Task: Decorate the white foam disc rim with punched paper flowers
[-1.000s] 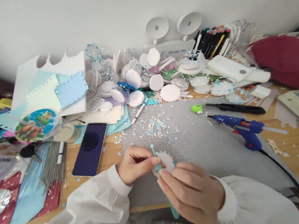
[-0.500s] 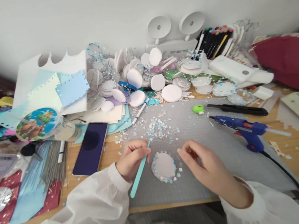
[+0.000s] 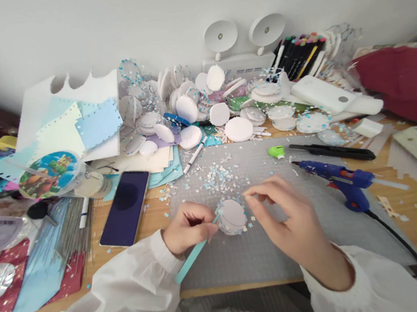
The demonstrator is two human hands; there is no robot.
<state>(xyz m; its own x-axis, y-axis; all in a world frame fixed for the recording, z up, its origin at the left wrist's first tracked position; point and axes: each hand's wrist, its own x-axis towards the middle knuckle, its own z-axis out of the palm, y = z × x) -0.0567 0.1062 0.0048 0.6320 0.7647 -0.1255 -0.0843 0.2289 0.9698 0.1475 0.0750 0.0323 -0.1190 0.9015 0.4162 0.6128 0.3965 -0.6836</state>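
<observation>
My left hand (image 3: 191, 228) is closed round slim teal tweezers (image 3: 192, 262), wide and rounded at the back and narrow at the front. Their tip reaches the left rim of a white round disc (image 3: 232, 215) lying on the grey cutting mat (image 3: 266, 257). Small blue and white flower-shaped pieces ring the disc's edge. To the right of the disc, my right hand (image 3: 287, 211) is raised, with thumb and forefinger pinched together. What they hold, if anything, is too small to make out. Beyond the disc lies a scatter of tiny flower pieces (image 3: 218, 175).
A blue hot glue gun (image 3: 339, 180), a black cutter knife (image 3: 331, 152) and a green clip-like item (image 3: 276, 151) lie to the right. At left are a phone (image 3: 125, 209) and a cup with a picture lid (image 3: 51, 174). Many white discs (image 3: 238, 129) pile along the wall.
The disc has shifted slightly away from me and right. My left hand has moved toward it, bringing the tweezers' tip to its rim. My right hand has risen a little, still pinched.
</observation>
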